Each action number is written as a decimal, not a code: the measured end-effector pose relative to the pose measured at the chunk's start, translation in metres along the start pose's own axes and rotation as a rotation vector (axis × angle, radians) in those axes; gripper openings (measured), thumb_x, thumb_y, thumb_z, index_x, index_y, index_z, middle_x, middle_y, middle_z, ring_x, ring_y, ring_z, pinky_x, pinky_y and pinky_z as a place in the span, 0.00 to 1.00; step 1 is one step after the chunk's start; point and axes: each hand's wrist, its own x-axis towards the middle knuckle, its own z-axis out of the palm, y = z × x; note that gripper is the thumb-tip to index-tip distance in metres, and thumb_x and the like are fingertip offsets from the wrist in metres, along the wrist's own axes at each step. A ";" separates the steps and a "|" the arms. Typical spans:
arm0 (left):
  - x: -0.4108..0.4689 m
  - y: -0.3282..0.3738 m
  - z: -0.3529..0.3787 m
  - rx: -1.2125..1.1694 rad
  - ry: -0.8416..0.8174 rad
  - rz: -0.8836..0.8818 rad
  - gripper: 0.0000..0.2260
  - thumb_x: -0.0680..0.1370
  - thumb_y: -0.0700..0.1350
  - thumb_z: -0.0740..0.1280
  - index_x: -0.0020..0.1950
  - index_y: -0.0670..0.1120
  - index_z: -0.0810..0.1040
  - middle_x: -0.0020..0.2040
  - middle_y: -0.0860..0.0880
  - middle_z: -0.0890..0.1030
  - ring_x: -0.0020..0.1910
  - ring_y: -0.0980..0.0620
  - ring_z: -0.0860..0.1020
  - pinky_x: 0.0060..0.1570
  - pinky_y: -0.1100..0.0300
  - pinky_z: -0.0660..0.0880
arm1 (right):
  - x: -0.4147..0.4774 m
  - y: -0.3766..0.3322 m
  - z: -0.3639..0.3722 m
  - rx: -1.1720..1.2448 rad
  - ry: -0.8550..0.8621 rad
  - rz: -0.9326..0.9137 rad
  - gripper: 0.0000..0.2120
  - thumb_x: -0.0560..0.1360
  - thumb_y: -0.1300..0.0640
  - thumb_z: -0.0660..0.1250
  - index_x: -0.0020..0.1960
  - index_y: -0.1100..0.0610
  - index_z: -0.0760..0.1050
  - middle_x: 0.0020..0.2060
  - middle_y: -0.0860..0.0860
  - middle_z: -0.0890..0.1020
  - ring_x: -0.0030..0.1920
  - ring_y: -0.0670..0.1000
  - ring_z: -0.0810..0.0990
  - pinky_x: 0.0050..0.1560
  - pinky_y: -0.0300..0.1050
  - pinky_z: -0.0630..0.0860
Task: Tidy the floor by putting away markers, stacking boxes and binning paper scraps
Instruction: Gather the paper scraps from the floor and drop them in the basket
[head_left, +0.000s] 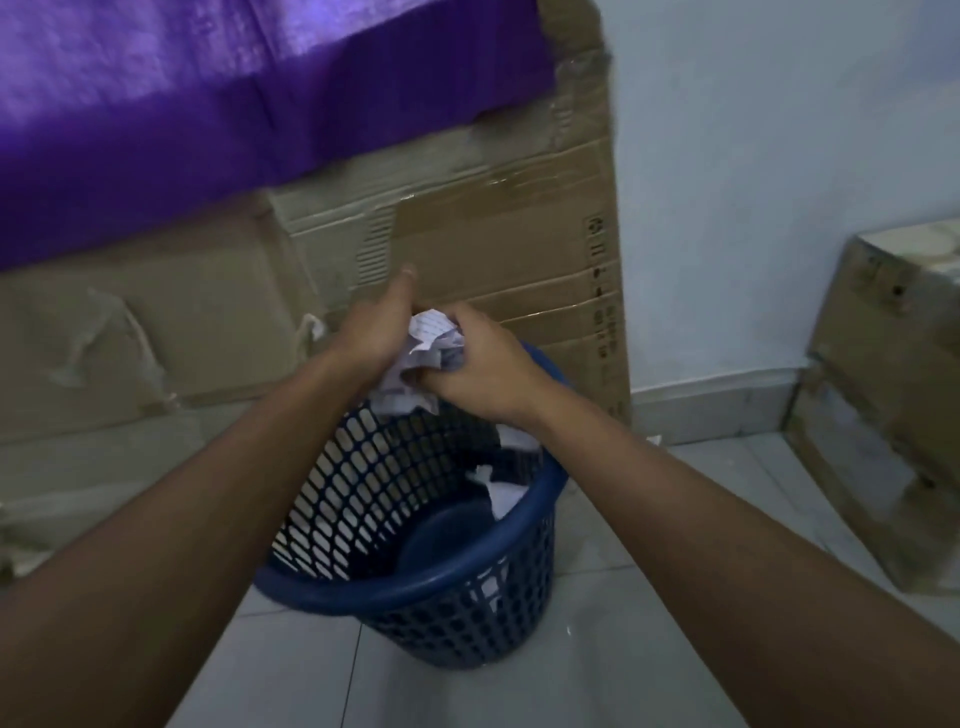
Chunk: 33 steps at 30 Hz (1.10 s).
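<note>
We identify two arms in the head view. The left forearm (208, 519) and the right forearm (727, 519) are bare from wrist to frame edge, each a smooth tapering shape, broadest at the frame edge and narrowest at the wrist. The left hand (371, 338) and the right hand (485, 376) are likewise bare. We note a short nail at the tip of the left thumb (401, 291). Blur hides finer surface detail on both hands.
</note>
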 end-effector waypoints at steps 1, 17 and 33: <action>0.000 -0.002 -0.004 0.013 0.003 -0.011 0.33 0.73 0.70 0.51 0.51 0.46 0.81 0.55 0.50 0.80 0.54 0.51 0.77 0.56 0.57 0.67 | 0.000 -0.001 0.000 0.002 -0.014 -0.007 0.25 0.71 0.48 0.75 0.63 0.55 0.71 0.57 0.51 0.79 0.53 0.49 0.79 0.43 0.40 0.77; -0.015 0.018 0.020 0.006 0.201 0.191 0.12 0.77 0.51 0.61 0.43 0.52 0.84 0.41 0.57 0.83 0.44 0.56 0.81 0.49 0.55 0.78 | -0.024 -0.010 -0.051 -0.225 -0.230 0.028 0.29 0.69 0.67 0.72 0.68 0.54 0.72 0.56 0.51 0.81 0.53 0.51 0.81 0.48 0.43 0.78; -0.041 0.025 0.052 0.011 0.190 0.344 0.14 0.74 0.53 0.61 0.37 0.48 0.82 0.35 0.52 0.83 0.37 0.52 0.81 0.42 0.52 0.78 | -0.037 0.015 -0.059 -0.057 0.415 0.012 0.09 0.80 0.58 0.63 0.47 0.54 0.82 0.38 0.50 0.85 0.36 0.50 0.83 0.39 0.48 0.81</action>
